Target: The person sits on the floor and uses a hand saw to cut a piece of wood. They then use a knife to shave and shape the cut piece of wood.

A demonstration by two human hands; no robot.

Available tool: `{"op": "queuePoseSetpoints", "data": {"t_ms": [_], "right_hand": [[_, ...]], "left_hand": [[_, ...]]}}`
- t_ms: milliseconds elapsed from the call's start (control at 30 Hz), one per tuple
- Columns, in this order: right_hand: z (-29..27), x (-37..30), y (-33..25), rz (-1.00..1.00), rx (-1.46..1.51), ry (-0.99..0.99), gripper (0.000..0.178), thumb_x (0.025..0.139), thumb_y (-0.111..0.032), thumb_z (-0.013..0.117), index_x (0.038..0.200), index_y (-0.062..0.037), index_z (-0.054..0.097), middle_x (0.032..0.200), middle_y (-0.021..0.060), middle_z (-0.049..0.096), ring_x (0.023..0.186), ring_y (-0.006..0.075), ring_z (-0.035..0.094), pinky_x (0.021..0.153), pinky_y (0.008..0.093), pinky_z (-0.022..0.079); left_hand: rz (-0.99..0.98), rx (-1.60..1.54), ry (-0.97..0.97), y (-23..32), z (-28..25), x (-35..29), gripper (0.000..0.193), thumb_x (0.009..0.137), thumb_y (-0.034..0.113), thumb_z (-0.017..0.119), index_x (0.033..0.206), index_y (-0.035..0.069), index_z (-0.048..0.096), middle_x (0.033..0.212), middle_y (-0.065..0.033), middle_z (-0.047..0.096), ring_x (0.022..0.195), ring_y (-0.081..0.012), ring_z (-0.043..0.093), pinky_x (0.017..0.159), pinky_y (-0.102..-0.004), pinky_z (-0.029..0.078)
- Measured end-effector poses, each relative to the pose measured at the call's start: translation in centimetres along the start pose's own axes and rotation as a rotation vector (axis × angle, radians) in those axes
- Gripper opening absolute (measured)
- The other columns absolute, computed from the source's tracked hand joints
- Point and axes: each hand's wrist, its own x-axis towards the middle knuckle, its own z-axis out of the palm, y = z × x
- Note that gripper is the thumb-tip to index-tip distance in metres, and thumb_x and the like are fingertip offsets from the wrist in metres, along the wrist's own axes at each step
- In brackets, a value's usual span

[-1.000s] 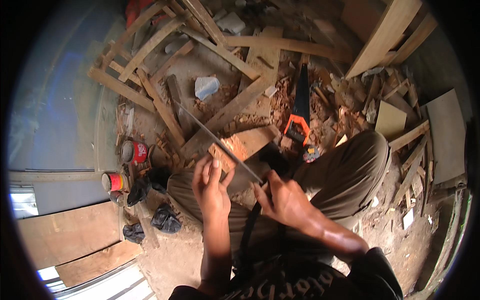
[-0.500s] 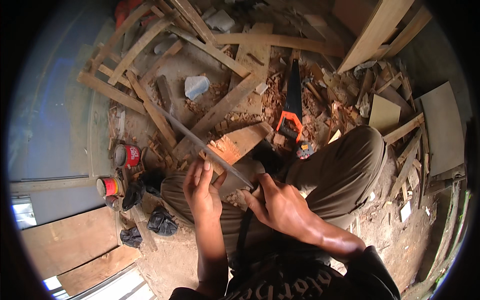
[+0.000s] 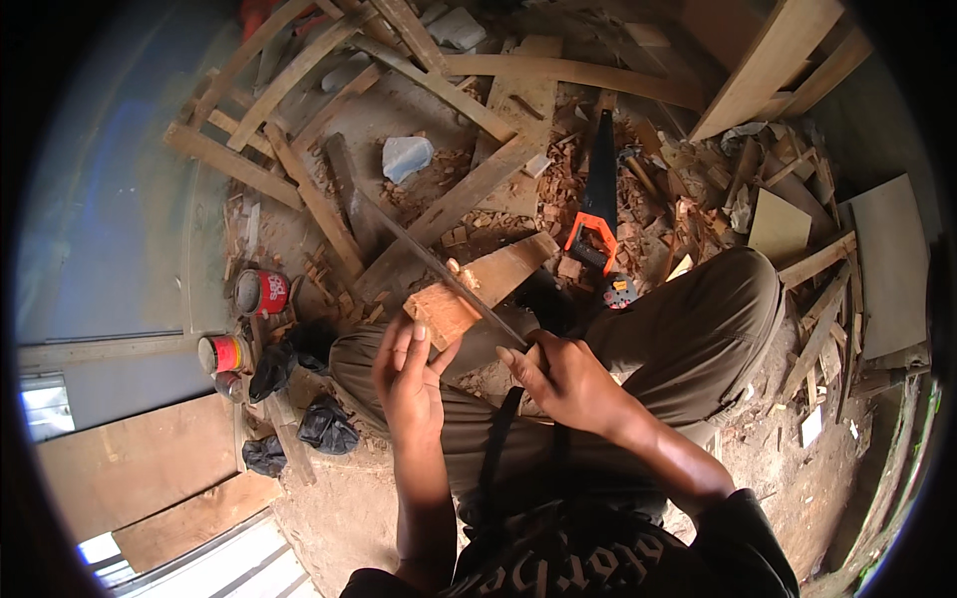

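With my left hand [image 3: 411, 384] I grip the near end of a wooden board [image 3: 445, 311], thumb on top and fingers along its side. The board slants away over my lap, its near part freshly cut and paler orange. My right hand [image 3: 576, 387] is closed around the handle of a long, thin machete [image 3: 482, 311]; the handle is mostly hidden in the fist. The blade points away to the left and lies across the board, beyond my left fingers. A small curl of wood shaving [image 3: 455, 267] stands at the blade's far side.
A handsaw with an orange handle [image 3: 592, 241] lies ahead among wood chips, with a dark round object [image 3: 619, 290] near my right knee. A wooden frame [image 3: 244, 169] spreads at the far left. Cans [image 3: 262, 292] and black plastic bags [image 3: 328, 426] stand left; panels [image 3: 882, 264] lean right.
The machete has moved away from me along the board, from its near end to the middle, raising a shaving. My right hand has shifted slightly away and right; my left keeps its hold.
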Motion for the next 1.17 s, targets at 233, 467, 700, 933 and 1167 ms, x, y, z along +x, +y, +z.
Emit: {"op": "queuePoseSetpoints", "data": {"t_ms": [233, 467, 700, 933, 1167], "right_hand": [[1.0, -2.5, -3.9, -0.134, -0.125, 0.127, 0.036, 0.096, -0.025, 0.066, 0.102, 0.0077, 0.054, 0.058, 0.0166, 0.064, 0.056, 0.0369, 0.069, 0.051, 0.0428, 0.054], [1.4, -1.8, -2.1, -0.058, -0.194, 0.079, 0.036, 0.097, -0.027, 0.065, 0.098, 0.0074, 0.053, 0.066, 0.021, 0.068, 0.059, 0.0421, 0.067, 0.053, 0.0467, 0.055], [1.7, -1.9, -0.8, -0.177, -0.278, 0.139, 0.038, 0.096, -0.027, 0.067, 0.096, 0.0085, 0.053, 0.059, 0.0206, 0.064, 0.055, 0.0419, 0.066, 0.049, 0.0468, 0.055], [0.9, -2.7, -3.9, -0.136, -0.162, 0.064, 0.042, 0.095, -0.031, 0.067, 0.105, 0.0073, 0.054, 0.063, 0.0208, 0.065, 0.056, 0.0412, 0.067, 0.051, 0.0471, 0.055], [0.9, -3.0, 2.0, 0.047, -0.337, 0.076, 0.038, 0.095, -0.026, 0.068, 0.11, 0.0054, 0.053, 0.067, 0.0203, 0.069, 0.058, 0.0376, 0.07, 0.051, 0.0442, 0.057]], "left_hand": [[-0.049, 0.059, -0.046, -0.6, -0.2, -0.4, 0.046, 0.1, 0.021, 0.063, 0.137, -0.005, 0.052, 0.132, -0.0137, 0.06, 0.121, -0.0233, 0.06, 0.102, -0.0456, 0.052], [-0.007, 0.069, 0.03, -0.6, -0.1, -0.6, 0.037, 0.101, 0.021, 0.063, 0.128, -0.004, 0.06, 0.121, -0.0114, 0.066, 0.111, -0.0208, 0.064, 0.1, -0.0445, 0.054], [0.004, -0.022, 0.011, -1.1, -0.9, -0.4, 0.037, 0.099, 0.017, 0.066, 0.128, -0.004, 0.06, 0.118, -0.0105, 0.066, 0.104, -0.0195, 0.066, 0.093, -0.0425, 0.058], [-0.007, 0.035, -0.004, -0.7, -0.6, -0.6, 0.033, 0.098, 0.015, 0.066, 0.125, -0.003, 0.059, 0.117, -0.0091, 0.065, 0.105, -0.0192, 0.065, 0.092, -0.0415, 0.059], [-0.082, 0.042, 0.015, -0.5, 0.3, -0.9, 0.035, 0.095, 0.01, 0.068, 0.127, -0.001, 0.059, 0.12, -0.0113, 0.065, 0.115, -0.0205, 0.064, 0.091, -0.0458, 0.06]]}}
